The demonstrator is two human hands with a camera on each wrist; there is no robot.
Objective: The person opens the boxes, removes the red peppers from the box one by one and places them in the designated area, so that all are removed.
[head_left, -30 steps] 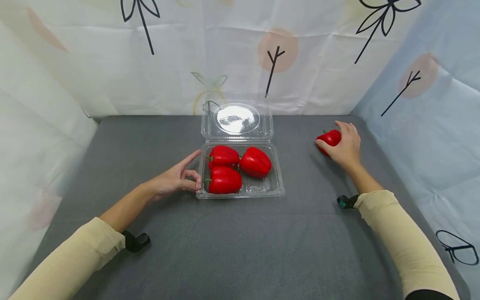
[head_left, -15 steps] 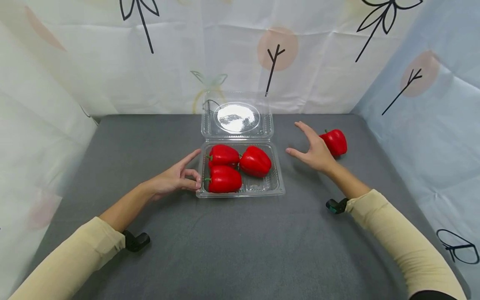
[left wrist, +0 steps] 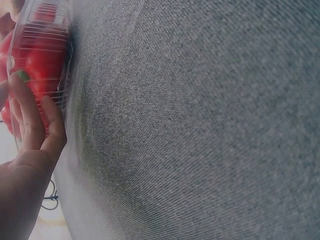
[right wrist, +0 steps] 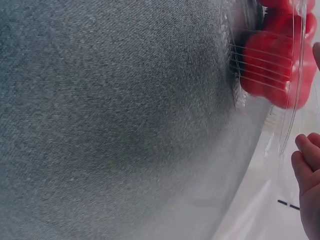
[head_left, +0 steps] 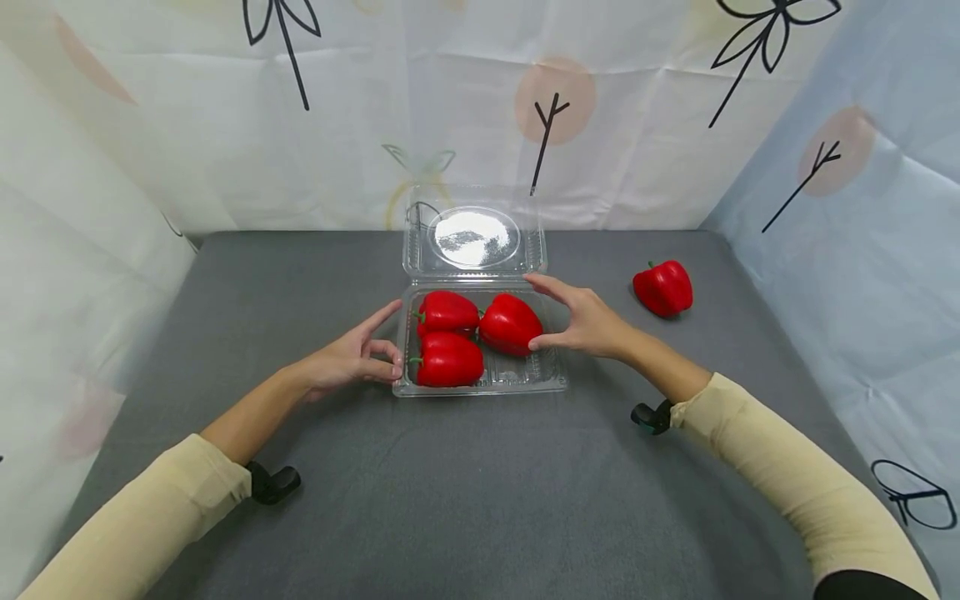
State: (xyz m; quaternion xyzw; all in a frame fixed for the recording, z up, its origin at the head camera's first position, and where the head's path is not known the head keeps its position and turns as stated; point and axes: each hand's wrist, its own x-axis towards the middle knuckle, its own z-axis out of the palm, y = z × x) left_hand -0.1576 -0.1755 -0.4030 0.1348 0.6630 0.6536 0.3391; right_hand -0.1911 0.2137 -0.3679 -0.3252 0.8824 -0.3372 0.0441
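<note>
A clear plastic clamshell container (head_left: 517, 387) lies with its lid (head_left: 476, 242) raised at the back. Three red bell peppers sit in its base: one at back left (head_left: 447, 312), one at front left (head_left: 450, 360), one at right (head_left: 511, 323). My left hand (head_left: 345, 358) holds the left rim between thumb and curled fingers, index finger stretched along the edge; its fingers (left wrist: 31, 117) lie against the outer wall. Over the right rim reaches my right hand (head_left: 588, 321), thumb and fingers spread either side of the right pepper. Whether the thumb touches that pepper is unclear.
Another red bell pepper (head_left: 663, 288) stands on the grey tabletop (head_left: 480, 500), to the right of the container. A printed white cloth (head_left: 645, 125) hangs behind the table, and similar cloth flanks both sides.
My right hand has let go of the bell pepper on the right of the table and moved left to the container. My left hand stays at the container's left rim.
</note>
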